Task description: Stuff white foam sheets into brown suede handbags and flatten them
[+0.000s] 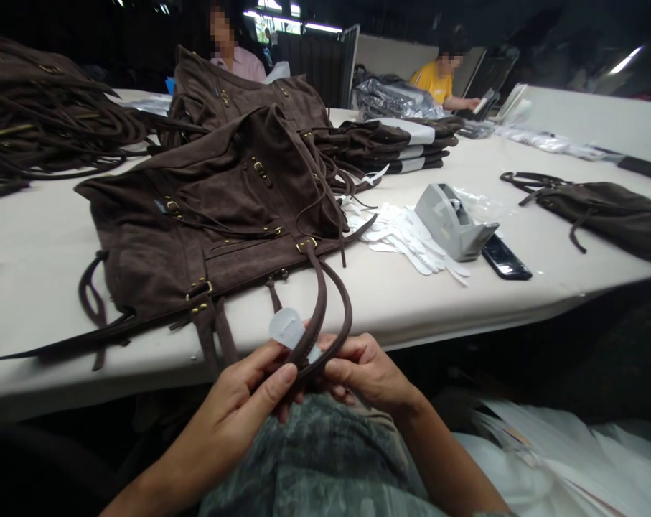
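A dark brown handbag [217, 201] with brass buckles lies on its side on the table, its handles [347, 309] hanging over the front edge. My left hand [255, 388] pinches the handles from the left, fingers wrapped round them. From the right, my right hand [365, 370] grips them too, thumb on top. Between the two straps is a whitish paper or plastic piece [287, 328] with a rounded end, close to my left fingers. Its lower part is hidden behind the straps and fingers.
White cut-out pieces [405, 237] lie in a heap beside a grey tape dispenser [451, 219] and a black phone [505, 257]. Stacked brown bags [400, 143] are behind, another bag [610, 212] at right, straps [50, 122] at left. Two people [433, 82] sit across the table.
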Tool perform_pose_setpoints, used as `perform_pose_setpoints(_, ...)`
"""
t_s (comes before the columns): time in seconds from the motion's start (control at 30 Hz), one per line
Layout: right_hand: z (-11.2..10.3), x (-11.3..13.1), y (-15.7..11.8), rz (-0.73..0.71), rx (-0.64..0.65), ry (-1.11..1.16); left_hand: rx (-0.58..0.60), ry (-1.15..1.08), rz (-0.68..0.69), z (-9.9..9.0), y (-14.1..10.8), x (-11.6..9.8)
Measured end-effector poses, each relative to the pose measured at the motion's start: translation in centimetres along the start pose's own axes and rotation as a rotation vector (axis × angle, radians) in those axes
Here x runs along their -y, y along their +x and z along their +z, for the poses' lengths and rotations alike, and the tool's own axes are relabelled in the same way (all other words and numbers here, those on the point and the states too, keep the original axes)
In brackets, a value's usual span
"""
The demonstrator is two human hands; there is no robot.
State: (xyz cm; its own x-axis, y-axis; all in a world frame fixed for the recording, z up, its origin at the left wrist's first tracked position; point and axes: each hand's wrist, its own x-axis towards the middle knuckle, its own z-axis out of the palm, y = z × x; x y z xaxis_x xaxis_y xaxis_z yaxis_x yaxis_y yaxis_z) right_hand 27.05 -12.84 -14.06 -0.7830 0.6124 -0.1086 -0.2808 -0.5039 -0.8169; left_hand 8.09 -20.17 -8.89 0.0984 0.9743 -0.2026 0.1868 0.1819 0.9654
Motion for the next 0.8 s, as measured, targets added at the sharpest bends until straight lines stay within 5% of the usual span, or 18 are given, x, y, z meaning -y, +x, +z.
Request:
perform_pose_setpoints(0.17, 0.4, 2.4, 1.8, -0.012, -0.046, -0.103, -0.089, -0.192, -0.084, -0.2, 1.0, -2.7)
perform_pose_setpoints(0.33, 0.9, 3.1, 2.7, -0.076, -0.096, -0.101, -0.121, -0.181, 0.042, -0.4, 1.9, -3.2)
perform_pose_setpoints(0.53, 3.1, 2.3, 1.1, -0.491, -0.471, -0.298, -0.396, 0.033, 0.273, 0.8, 2.2, -2.3)
perform_pose_setpoints(0.63, 4.1, 3.0, -0.1, -0.668, -0.341, -0.596, -0.524, 0.284, 0.450, 1.4, 2.3, -2.2)
perform_pose_setpoints(0.8, 3.9, 5.3, -0.4, -0.587, 0.008, -0.766, -0.645, 0.427, 0.619, 1.3, 2.8, -2.7)
